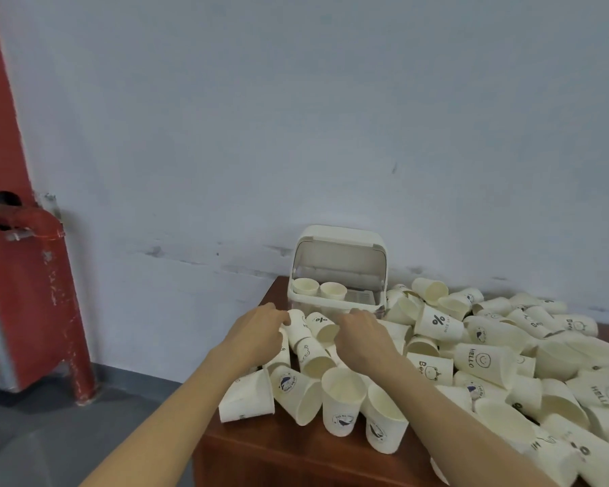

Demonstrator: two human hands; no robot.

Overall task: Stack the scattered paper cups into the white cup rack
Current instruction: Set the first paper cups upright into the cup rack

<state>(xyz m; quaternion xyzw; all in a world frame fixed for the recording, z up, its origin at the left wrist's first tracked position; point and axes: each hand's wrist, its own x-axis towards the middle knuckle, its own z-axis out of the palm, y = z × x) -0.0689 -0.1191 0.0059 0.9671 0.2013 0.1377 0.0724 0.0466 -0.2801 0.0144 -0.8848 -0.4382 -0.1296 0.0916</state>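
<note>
The white cup rack [338, 240] stands with its lid up at the back of the wooden table [282, 448], against the wall. Two paper cups [319, 290] stand upright inside it on the left. A big heap of scattered paper cups [489, 360] covers the table in front of and right of the rack. My left hand [257, 328] reaches into the heap just before the rack, its fingertips on a lying cup [297, 323]. My right hand [363, 333] lies palm down on cups beside it; its fingertips are hidden.
A red metal post [25, 240] with a pipe stub stands at the left on the grey floor. The pale wall runs right behind the table. The table's left edge drops off just left of my left hand.
</note>
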